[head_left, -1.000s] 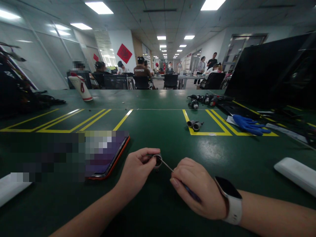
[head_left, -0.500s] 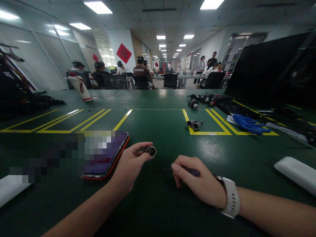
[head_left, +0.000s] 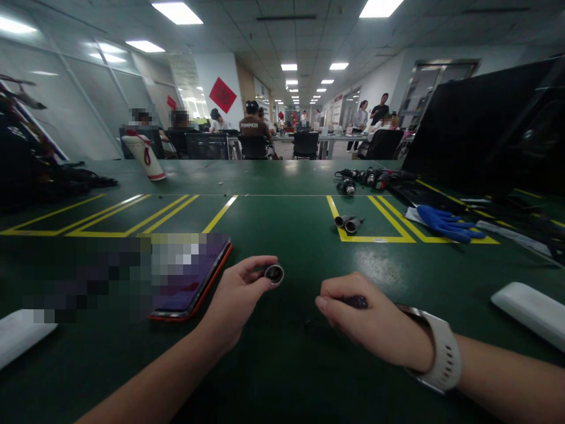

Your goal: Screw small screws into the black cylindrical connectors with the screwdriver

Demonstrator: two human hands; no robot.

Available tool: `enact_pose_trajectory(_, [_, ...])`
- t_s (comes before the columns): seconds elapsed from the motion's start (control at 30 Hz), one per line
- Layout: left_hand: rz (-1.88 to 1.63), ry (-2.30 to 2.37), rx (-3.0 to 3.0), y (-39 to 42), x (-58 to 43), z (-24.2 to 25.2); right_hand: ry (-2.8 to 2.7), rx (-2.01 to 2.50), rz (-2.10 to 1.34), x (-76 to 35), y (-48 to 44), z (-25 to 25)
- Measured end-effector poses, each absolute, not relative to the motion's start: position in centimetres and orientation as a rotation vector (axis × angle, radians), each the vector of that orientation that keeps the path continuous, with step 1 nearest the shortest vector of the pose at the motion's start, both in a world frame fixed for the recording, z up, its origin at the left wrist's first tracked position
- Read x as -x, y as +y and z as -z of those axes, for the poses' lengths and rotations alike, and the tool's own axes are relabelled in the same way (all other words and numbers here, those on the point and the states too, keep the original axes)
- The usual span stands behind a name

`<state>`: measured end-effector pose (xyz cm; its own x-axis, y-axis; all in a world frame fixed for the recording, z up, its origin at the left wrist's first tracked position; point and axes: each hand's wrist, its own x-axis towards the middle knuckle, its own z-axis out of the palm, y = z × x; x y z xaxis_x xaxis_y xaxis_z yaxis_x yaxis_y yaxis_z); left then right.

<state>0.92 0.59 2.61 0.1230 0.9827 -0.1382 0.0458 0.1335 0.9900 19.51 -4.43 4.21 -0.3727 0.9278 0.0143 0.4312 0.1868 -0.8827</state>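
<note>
My left hand (head_left: 236,294) pinches a small round metal part (head_left: 274,274) between thumb and fingers, just above the green table mat (head_left: 286,235). My right hand (head_left: 359,321), with a white watch on the wrist, is closed round a thin tool with a dark handle (head_left: 355,302); its shaft is hidden under the fingers. A tiny dark speck (head_left: 308,323) lies on the mat between the hands. The two hands are a short way apart.
A phone with an orange case (head_left: 189,277) lies left of my left hand. Two small metal cylinders (head_left: 348,223) and a blue glove (head_left: 445,222) lie further back, more connectors (head_left: 366,176) behind. A white object (head_left: 527,309) sits right. People sit at far desks.
The tool tip has come out of the round part. My right hand drew back to the right and turned the tool under its fingers; the left hand kept the part.
</note>
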Motion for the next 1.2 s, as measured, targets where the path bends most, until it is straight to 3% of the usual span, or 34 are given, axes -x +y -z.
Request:
enact_pose_trajectory(0.13, [-0.991,1.157,-1.186,0.7,-0.8,-2.4,-1.516,1.205,-1.512,-19.3,-3.8,-3.0])
enact_pose_trajectory(0.27, [-0.977,1.13,-1.162,0.6,-0.8,-2.5,-1.239,0.998,-1.561,-19.1,-3.5,-1.4])
enact_pose_trajectory(0.37, [-0.97,1.124,-1.165,0.4,-0.9,-2.7,-1.242,0.896,-1.415,-19.2,-3.8,-1.2])
enact_pose_trajectory(0.67, [-1.001,1.104,-1.172,-0.1,-1.2,-2.8,-1.954,0.973,-0.609,-18.8,-5.5,-2.1])
enact_pose_trajectory(1.2, [-1.031,1.14,-1.291,-0.4,-1.7,-2.6,-2.285,0.893,-0.297,-18.5,-5.7,-1.8])
